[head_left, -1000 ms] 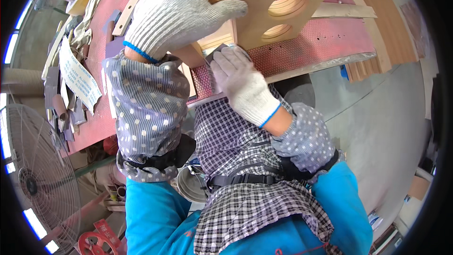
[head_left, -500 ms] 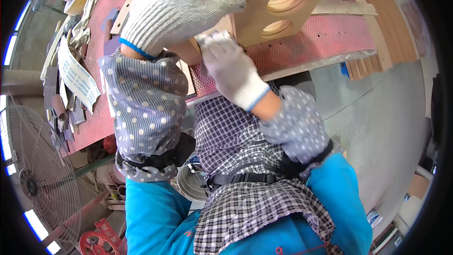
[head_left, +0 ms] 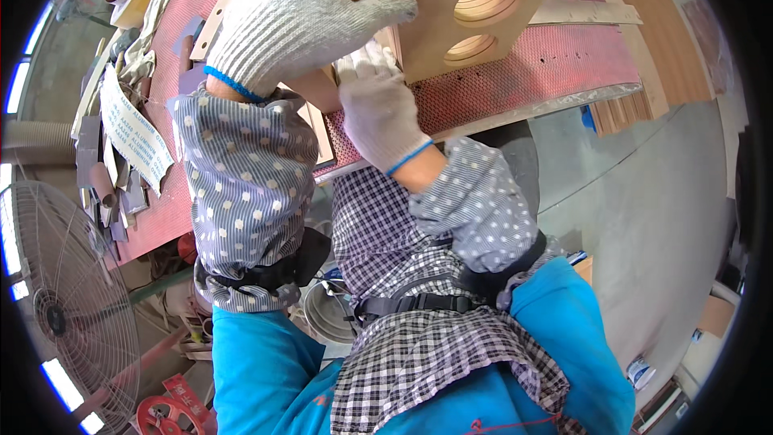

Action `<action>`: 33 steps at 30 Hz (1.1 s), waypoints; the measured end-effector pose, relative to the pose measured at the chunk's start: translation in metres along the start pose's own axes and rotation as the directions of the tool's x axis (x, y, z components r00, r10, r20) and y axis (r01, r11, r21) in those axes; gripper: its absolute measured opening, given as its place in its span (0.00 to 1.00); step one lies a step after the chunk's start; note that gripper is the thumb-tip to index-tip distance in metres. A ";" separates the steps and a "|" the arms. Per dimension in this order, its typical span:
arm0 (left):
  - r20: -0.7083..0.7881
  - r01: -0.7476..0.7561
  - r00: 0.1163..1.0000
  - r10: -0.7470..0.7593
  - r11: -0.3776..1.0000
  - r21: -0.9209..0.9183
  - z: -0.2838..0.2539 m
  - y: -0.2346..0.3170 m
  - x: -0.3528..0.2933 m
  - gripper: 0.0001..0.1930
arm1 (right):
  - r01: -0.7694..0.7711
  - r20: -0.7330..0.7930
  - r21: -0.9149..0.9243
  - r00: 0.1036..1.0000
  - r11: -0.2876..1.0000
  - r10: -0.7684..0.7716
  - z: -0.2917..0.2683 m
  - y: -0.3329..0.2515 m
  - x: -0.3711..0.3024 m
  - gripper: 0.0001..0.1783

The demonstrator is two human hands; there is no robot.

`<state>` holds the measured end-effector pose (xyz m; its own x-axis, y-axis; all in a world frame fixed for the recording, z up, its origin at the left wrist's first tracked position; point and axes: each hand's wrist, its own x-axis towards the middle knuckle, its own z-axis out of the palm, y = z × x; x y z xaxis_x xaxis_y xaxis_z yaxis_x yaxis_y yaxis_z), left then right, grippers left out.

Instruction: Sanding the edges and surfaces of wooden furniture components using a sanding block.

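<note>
A stack of layered wooden boards (head_left: 435, 32) with two round holes through its face stands at the top of the view. My left hand (head_left: 294, 20), in a white knitted glove with a blue cuff, grips the stack's near left side; its thumb lies along the layered edge and the other fingers are partly out of sight. Below it, my gloved right hand (head_left: 382, 113) presses its closed fingers into the gap beside the stack, against the wood. Anything under those fingertips is hidden. A brown wooden piece (head_left: 316, 90) lies just left of the right hand.
Both hands work over a red dimpled mat (head_left: 564, 64) on the bench. Sandpaper strips (head_left: 133, 129) and scraps pile up at the left. More wooden boards (head_left: 668, 32) lean at the right. A large wire-caged fan (head_left: 60, 314) stands at lower left, and a bucket (head_left: 326, 310) is below.
My right hand has shifted a little left, its fingers reaching deeper into the gap, and its forearm has swung left. The left hand and the board stack have hardly moved.
</note>
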<state>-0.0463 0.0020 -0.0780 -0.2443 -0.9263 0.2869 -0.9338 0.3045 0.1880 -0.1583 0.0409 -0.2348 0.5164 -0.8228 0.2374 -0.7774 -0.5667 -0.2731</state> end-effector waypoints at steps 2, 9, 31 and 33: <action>0.098 0.081 0.992 -0.083 0.996 0.022 -0.005 0.009 -0.001 0.32 | 0.063 -0.262 -0.003 0.963 0.998 -0.061 0.012 0.007 -0.020 0.24; 0.052 0.010 0.999 -0.006 0.997 -0.082 -0.004 -0.006 0.000 0.32 | -0.012 0.184 0.050 0.983 0.999 0.002 -0.025 -0.001 0.027 0.21; 0.064 0.062 0.996 -0.061 0.998 -0.009 -0.008 0.004 -0.002 0.30 | 0.103 -0.279 0.003 0.955 0.995 -0.098 -0.002 0.006 0.026 0.10; 0.044 0.059 0.997 -0.058 0.998 -0.025 0.005 0.006 0.001 0.30 | -0.135 0.295 0.007 0.947 0.991 0.127 -0.003 0.011 0.034 0.14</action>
<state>-0.0534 0.0018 -0.0809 -0.2011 -0.9512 0.2338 -0.9398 0.2547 0.2277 -0.1503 0.0064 -0.2271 0.4967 -0.8637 -0.0851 -0.8373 -0.4510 -0.3091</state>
